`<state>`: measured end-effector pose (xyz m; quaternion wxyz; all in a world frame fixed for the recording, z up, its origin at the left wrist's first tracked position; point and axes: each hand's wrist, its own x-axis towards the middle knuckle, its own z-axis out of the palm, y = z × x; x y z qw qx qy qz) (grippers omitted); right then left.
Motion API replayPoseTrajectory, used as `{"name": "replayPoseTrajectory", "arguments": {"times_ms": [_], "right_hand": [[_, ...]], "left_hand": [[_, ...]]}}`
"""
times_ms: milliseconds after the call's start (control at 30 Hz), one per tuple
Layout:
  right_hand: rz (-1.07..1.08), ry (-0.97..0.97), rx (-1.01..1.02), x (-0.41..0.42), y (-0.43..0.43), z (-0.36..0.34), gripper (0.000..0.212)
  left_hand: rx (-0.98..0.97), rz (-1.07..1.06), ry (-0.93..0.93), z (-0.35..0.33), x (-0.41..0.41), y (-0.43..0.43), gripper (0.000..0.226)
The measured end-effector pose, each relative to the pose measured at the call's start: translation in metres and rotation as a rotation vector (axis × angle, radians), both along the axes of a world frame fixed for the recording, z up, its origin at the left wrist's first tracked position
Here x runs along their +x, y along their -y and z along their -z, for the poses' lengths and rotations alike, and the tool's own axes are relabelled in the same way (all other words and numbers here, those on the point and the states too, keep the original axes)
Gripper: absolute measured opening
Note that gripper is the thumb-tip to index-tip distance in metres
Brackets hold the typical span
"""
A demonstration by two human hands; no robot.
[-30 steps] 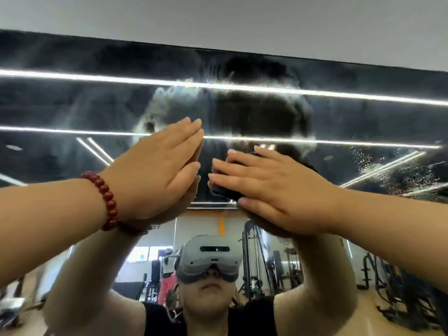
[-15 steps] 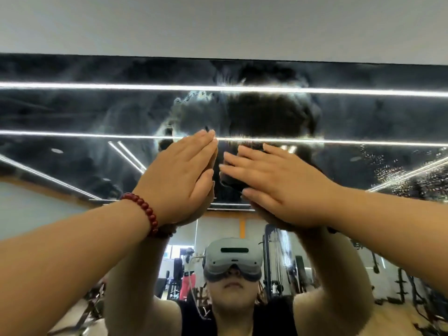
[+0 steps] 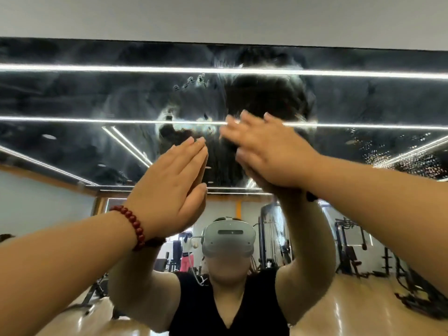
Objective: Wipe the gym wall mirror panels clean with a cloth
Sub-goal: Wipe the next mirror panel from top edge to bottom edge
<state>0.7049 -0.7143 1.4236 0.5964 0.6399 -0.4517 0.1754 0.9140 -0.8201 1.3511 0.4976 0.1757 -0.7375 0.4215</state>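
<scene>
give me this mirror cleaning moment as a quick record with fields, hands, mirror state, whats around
left hand: left hand flat on the mirror, fingers straight
right hand: right hand flat on the glass, blurred; cloth not visible
wrist: red bead bracelet on the left
mirror state: cloudy smears by the fingertips, droplets at right
reflected: person in headset, gym machines

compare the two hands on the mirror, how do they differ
The left hand is sharp, while the right hand is blurred. The left wrist wears a red bead bracelet; the right wrist shows only a dark band. The right hand sits higher on the mirror than the left. Both lie flat with straight fingers against the glass.
</scene>
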Motion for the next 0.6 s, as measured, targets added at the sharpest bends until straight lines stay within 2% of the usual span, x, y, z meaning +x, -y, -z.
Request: {"name": "replayPoseTrajectory", "arguments": {"times_ms": [100, 200, 267, 367, 400, 467, 600], "right_hand": [[0.015, -0.263, 0.119, -0.007, 0.0, 0.064, 0.051], [0.053, -0.326, 0.225, -0.013, -0.005, 0.067, 0.051], [0.046, -0.185, 0.166, -0.009, -0.006, 0.039, 0.053], [0.032, 0.186, -0.021, -0.002, -0.005, -0.007, 0.052], [0.041, 0.209, -0.053, 0.001, -0.003, -0.008, 0.052], [0.029, 0.09, -0.031, 0.003, 0.001, 0.014, 0.054], [0.056, -0.27, 0.115, -0.013, -0.002, 0.121, 0.051]], "left_hand": [[-0.08, -0.027, 0.052, 0.008, 0.003, 0.003, 0.067], [-0.107, -0.048, 0.09, 0.011, 0.002, 0.001, 0.066], [-0.106, -0.048, 0.095, 0.012, 0.002, 0.001, 0.066], [-0.11, -0.038, 0.081, 0.013, 0.003, 0.005, 0.066], [-0.114, -0.03, 0.074, 0.014, 0.003, 0.005, 0.066], [-0.121, -0.009, 0.075, 0.013, 0.004, 0.004, 0.065], [-0.085, 0.016, 0.106, 0.026, 0.004, 0.001, 0.067]]}}
